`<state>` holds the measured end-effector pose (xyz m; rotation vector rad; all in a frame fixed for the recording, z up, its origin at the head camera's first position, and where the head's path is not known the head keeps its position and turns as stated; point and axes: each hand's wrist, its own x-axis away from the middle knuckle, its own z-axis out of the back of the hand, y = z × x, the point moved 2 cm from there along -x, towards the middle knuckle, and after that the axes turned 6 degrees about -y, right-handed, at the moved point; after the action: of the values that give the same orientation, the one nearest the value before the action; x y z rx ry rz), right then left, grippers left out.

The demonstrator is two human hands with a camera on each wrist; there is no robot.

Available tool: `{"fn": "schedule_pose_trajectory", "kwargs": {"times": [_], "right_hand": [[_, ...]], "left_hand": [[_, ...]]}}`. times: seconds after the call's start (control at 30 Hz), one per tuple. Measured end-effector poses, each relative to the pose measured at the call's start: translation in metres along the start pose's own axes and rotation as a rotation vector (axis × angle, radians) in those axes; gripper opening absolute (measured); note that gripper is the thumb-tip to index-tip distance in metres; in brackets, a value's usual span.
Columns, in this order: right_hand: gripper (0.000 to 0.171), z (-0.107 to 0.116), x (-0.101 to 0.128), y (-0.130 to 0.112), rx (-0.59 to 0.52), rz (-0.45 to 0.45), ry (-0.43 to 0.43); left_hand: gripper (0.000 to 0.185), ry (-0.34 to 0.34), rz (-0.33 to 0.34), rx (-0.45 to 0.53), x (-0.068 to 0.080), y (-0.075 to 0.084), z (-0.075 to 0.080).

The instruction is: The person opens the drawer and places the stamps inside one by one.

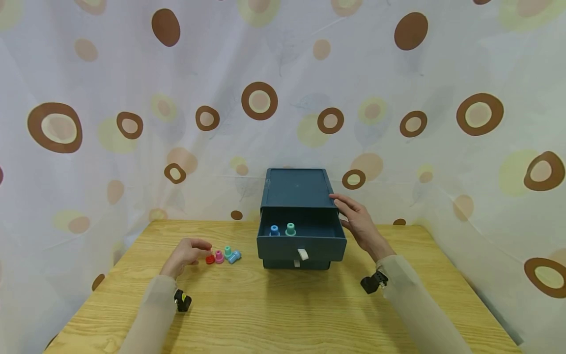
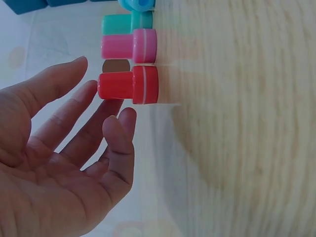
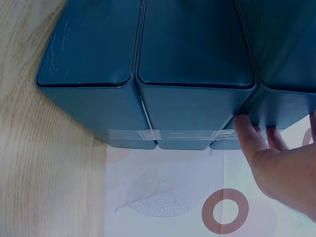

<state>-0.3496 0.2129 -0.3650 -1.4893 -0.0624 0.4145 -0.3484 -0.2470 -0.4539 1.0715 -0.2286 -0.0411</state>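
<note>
My left hand (image 1: pixel 186 254) is at the red toy stamp (image 1: pixel 210 259), the leftmost of a small row on the table. In the left wrist view its thumb and fingers are spread apart beside the handle of the red stamp (image 2: pixel 118 85), gripping nothing. Close by stand a pink stamp (image 1: pixel 219 257) and a green stamp (image 1: pixel 227 251), with a light blue stamp (image 1: pixel 235 257) lying tilted. My right hand (image 1: pixel 360 227) rests its fingers against the right side of a dark blue drawer cabinet (image 1: pixel 297 187). The pulled-out upper drawer (image 1: pixel 278 248) holds a blue stamp (image 1: pixel 274 230) and a green one.
A lower drawer with a white pull tab (image 1: pixel 297 263) sits beneath the pulled-out one. The cabinet stands at the back of the wooden table (image 1: pixel 283 314), before a patterned curtain (image 1: pixel 212 59). Clear tape (image 3: pixel 177 134) runs across the cabinet's side.
</note>
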Motion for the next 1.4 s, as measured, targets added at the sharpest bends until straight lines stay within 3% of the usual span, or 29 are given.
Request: {"fn": "schedule_pose_trajectory", "kwargs": {"times": [0.5, 0.8, 1.2, 1.4], "right_hand": [[0.056, 0.004, -0.001, -0.001, 0.015, 0.005, 0.008], [0.056, 0.001, -0.002, 0.0, 0.015, -0.008, 0.007], [0.057, 0.002, 0.0, 0.0, -0.004, -0.018, 0.009], [0.056, 0.001, -0.001, -0.001, -0.001, -0.014, 0.009]], "left_hand": [[0.033, -0.025, 0.051, -0.005, -0.008, -0.002, -0.012], [0.031, -0.031, 0.123, -0.02, -0.008, -0.005, -0.01], [0.029, -0.069, 0.093, -0.028, -0.004, -0.005, -0.004], [0.036, -0.067, 0.045, -0.038, 0.002, 0.001, 0.001]]}}
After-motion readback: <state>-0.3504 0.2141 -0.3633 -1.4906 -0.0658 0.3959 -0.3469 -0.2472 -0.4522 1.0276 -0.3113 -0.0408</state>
